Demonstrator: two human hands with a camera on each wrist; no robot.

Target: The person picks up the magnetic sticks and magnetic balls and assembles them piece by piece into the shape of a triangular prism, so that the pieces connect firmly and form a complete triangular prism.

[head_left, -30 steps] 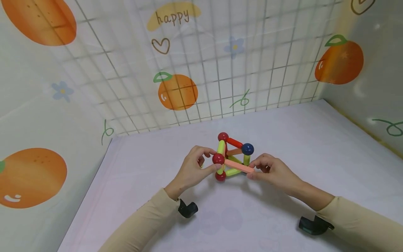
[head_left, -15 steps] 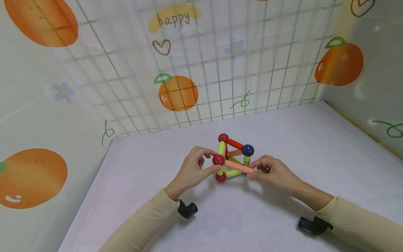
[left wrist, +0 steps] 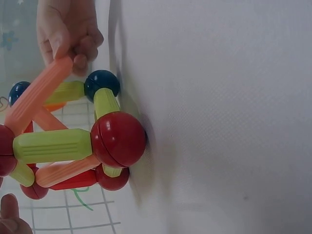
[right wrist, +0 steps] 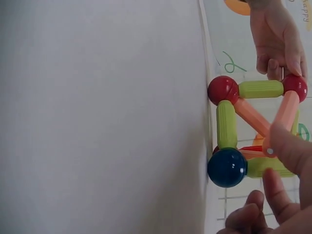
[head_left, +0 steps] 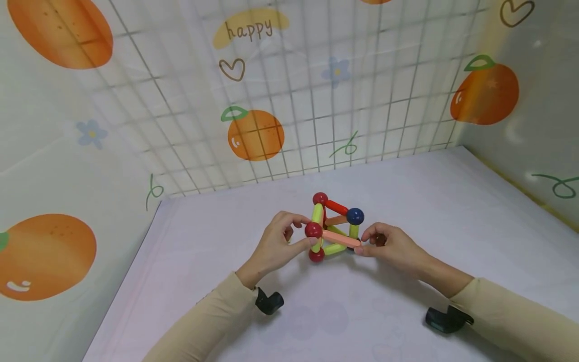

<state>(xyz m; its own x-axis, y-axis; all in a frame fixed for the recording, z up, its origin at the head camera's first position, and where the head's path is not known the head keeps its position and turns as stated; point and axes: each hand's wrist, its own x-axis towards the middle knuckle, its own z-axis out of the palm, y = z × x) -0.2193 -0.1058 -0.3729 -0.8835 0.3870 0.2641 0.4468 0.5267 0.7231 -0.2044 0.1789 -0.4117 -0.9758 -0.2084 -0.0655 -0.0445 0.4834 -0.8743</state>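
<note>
A frame of magnetic sticks and balls stands on the white surface. My left hand pinches the red ball at its upper near corner. From that ball a salmon-pink stick slants down to the right, its far end at my right hand. The right thumb lies on that end, also seen in the right wrist view, with the index finger close by. A dark blue ball tops the right rear corner. Low in the left wrist view are another red ball and a lower blue ball beyond it.
The white table surface spreads around the frame. A patterned sheet with printed oranges and a grid hangs behind and at the sides. A dark wrist camera sits under the left sleeve, another dark camera under the right.
The right hand has shifted slightly left along with the salmon-pink stick's outer end, and its index finger has lifted a little. The left hand keeps its place on the red ball.
</note>
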